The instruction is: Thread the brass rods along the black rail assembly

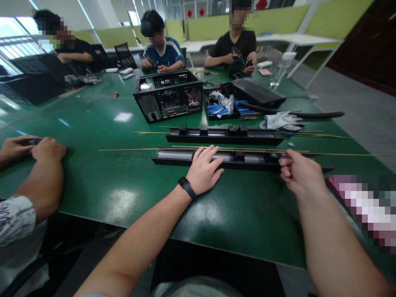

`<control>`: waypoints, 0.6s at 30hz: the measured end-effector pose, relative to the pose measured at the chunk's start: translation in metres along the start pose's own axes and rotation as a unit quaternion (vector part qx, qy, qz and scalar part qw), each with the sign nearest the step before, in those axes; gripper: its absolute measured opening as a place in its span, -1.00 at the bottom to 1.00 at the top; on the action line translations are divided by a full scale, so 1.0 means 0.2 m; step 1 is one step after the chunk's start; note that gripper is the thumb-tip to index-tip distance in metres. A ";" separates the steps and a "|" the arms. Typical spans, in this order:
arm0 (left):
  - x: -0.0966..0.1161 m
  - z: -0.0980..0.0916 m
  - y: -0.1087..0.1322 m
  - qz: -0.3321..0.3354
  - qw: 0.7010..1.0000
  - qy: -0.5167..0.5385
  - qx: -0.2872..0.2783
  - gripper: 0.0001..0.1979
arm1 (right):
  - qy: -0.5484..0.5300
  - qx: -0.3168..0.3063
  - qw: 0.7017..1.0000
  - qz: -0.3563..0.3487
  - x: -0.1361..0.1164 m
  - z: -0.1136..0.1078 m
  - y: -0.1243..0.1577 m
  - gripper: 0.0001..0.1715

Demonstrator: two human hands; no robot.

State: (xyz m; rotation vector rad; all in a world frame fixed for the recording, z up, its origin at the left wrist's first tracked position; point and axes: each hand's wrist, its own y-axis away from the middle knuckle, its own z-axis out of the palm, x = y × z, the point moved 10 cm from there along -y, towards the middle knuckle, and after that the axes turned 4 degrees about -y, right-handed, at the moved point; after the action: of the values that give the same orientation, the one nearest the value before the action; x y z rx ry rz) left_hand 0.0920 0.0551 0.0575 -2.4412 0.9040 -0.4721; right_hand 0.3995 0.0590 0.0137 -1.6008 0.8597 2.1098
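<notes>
Across the table in front of me lies a long black rail (173, 161) with a pale inner strip and small black blocks in it. My left hand (204, 167), wearing a black wristband, rests over its middle with fingers stretched and spread. Toward the rail's right end, my right hand (298, 169) is closed in a pinch; what its fingers hold is hidden. Thin brass-coloured rods (130, 149) run along the rail, passing beside both hands. A second black rail (216, 139) lies parallel behind, with several black blocks on top.
Beyond the rails stand an opened computer case (148, 109), a black tray (216, 116) of gloves and a loose glove (280, 121). A clear bottle (281, 70) stands farther right. Another person's hands (46, 148) are at my left; several people sit around the green table (93, 177).
</notes>
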 end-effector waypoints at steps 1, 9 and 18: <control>0.00 0.00 0.00 0.001 1.000 -0.001 0.000 -0.67 | -0.002 0.009 1.000 -0.001 0.00 -0.01 0.00 -0.86; 0.00 0.00 0.00 0.001 1.000 -0.004 0.000 -0.67 | 0.002 -0.008 1.000 0.000 0.00 0.01 0.00 -0.86; 0.01 -0.01 0.00 0.012 1.000 -0.010 0.015 -0.67 | 0.014 0.004 1.000 -0.008 0.00 -0.01 -0.02 -0.78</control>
State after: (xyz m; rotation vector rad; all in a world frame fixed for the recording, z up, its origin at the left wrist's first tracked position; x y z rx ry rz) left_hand 0.0919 0.0532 0.0593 -2.4020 0.9104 -0.4495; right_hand 0.4025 0.0603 0.0124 -1.6308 0.8611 2.0757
